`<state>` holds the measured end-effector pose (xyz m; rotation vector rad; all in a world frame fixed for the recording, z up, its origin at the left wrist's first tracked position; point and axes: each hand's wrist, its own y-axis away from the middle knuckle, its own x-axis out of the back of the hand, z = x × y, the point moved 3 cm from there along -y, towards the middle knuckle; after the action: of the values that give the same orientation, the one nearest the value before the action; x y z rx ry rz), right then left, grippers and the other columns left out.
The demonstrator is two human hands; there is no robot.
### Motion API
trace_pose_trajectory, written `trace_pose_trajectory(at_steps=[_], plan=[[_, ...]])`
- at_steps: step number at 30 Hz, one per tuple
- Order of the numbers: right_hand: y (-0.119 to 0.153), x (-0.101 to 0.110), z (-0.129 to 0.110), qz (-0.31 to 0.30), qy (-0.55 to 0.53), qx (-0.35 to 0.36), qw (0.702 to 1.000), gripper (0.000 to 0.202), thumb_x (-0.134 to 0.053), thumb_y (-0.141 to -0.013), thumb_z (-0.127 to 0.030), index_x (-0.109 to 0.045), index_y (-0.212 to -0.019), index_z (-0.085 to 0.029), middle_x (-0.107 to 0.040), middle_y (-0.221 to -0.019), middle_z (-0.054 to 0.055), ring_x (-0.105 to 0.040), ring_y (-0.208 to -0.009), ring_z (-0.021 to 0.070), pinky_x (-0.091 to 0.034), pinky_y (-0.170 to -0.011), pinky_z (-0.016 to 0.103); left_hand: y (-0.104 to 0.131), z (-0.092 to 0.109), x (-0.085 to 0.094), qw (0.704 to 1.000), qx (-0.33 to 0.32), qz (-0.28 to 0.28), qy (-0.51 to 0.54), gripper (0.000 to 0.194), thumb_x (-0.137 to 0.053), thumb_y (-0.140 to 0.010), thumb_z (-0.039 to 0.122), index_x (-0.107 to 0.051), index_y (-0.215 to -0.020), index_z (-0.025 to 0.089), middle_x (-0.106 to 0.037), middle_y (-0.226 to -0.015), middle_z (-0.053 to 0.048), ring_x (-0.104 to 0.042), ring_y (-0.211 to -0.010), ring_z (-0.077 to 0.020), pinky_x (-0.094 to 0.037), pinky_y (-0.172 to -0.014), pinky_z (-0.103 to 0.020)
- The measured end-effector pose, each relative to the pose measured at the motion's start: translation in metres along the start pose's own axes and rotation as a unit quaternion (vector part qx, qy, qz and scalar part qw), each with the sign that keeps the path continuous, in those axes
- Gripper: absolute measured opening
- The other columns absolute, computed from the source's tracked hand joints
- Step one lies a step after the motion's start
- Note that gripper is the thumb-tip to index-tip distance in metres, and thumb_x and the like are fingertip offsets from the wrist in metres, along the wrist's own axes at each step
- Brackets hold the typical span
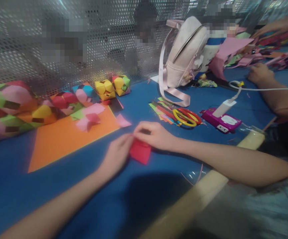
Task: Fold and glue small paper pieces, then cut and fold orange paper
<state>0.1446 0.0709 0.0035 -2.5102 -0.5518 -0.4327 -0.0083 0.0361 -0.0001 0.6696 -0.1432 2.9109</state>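
A small piece of red paper (141, 152) lies at the middle of the blue table, under my fingers. My left hand (117, 151) is closed at its left upper edge, its fingertips meeting those of the other hand. My right hand (156, 134) pinches the top of the paper, thumb and forefinger bent together. Some of the paper is hidden behind the fingers. Just beyond my left hand rests a large orange sheet (71, 139) carrying a pink folded paper piece (91, 118). A small pink paper scrap (123, 121) sits near its right corner.
Folded paper balls (11, 103) and two yellow ones (105, 89) line the perforated metal panel (104, 33). Scissors with red and yellow handles (187, 117), a purple power bank (221, 120) with a white cable, and a pale backpack (187, 53) stand right. Another person's hand (260, 74) rests beyond.
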Motion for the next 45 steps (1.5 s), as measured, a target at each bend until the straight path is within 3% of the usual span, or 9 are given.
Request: trace_pose_trajectory(at_steps=[11,19,25,33,39,45], plan=[[0.003,0.0003,-0.0067,0.031,0.071,0.11,0.991,0.014,-0.055,-0.085,-0.017,-0.058,-0.072,-0.016,-0.061,-0.071,0.001,-0.054,-0.065,0.0102,-0.044,-0.062,0.024,0.0008,0.0009,-0.0024,0.999,-0.026,-0.012,-0.015,0.027,-0.051,-0.086,0.039,-0.066,-0.078,0.017,-0.066,-0.076,0.0,-0.056,-0.07,-0.0149,-0.045,-0.066,-0.024],[0.0062,-0.0027,-0.0091,0.026,0.112,0.184,0.976,0.017,-0.049,-0.094,-0.021,-0.059,-0.081,-0.017,-0.063,-0.079,0.004,-0.058,-0.075,0.0132,-0.046,-0.07,0.027,0.0024,0.002,-0.0025,0.998,-0.046,-0.001,-0.034,0.026,-0.051,-0.086,0.037,-0.066,-0.076,0.017,-0.067,-0.075,-0.001,-0.056,-0.069,-0.0153,-0.046,-0.065,-0.024],[0.0046,-0.0018,-0.0048,0.033,0.137,0.155,0.978,0.015,-0.05,-0.093,-0.021,-0.059,-0.081,-0.017,-0.062,-0.079,0.004,-0.057,-0.075,0.0138,-0.045,-0.07,0.027,0.0025,0.0019,0.0013,0.998,-0.014,0.053,-0.016,0.022,-0.055,-0.084,0.035,-0.067,-0.079,0.017,-0.066,-0.075,0.001,-0.056,-0.069,-0.0139,-0.044,-0.064,-0.023],[0.0039,-0.0018,-0.0059,0.016,0.151,0.155,0.976,0.016,-0.048,-0.093,-0.019,-0.059,-0.081,-0.016,-0.062,-0.08,0.005,-0.056,-0.074,0.0133,-0.045,-0.07,0.026,0.0008,-0.0047,0.0001,0.999,-0.009,0.044,-0.005,0.023,-0.057,-0.084,0.037,-0.069,-0.083,0.017,-0.067,-0.078,0.0,-0.058,-0.072,-0.0149,-0.044,-0.067,-0.025],[0.0024,-0.0013,0.0002,0.017,0.17,0.104,0.98,0.021,-0.055,-0.09,-0.021,-0.057,-0.07,-0.016,-0.059,-0.07,0.001,-0.052,-0.064,0.0112,-0.039,-0.062,0.024,0.0004,-0.0053,0.0061,0.996,0.002,0.094,0.007,0.022,-0.054,-0.085,0.033,-0.068,-0.084,0.016,-0.069,-0.085,-0.002,-0.06,-0.081,-0.0172,-0.045,-0.075,-0.027],[0.0045,0.0002,0.0001,0.021,0.177,0.127,0.976,0.023,-0.058,-0.089,-0.018,-0.06,-0.067,-0.013,-0.06,-0.066,0.001,-0.053,-0.061,0.0101,-0.038,-0.06,0.022,-0.0011,-0.0058,0.0051,0.996,-0.001,0.088,0.009,0.029,-0.058,-0.083,0.041,-0.07,-0.098,0.019,-0.071,-0.097,-0.005,-0.062,-0.09,-0.0203,-0.045,-0.082,-0.03]])
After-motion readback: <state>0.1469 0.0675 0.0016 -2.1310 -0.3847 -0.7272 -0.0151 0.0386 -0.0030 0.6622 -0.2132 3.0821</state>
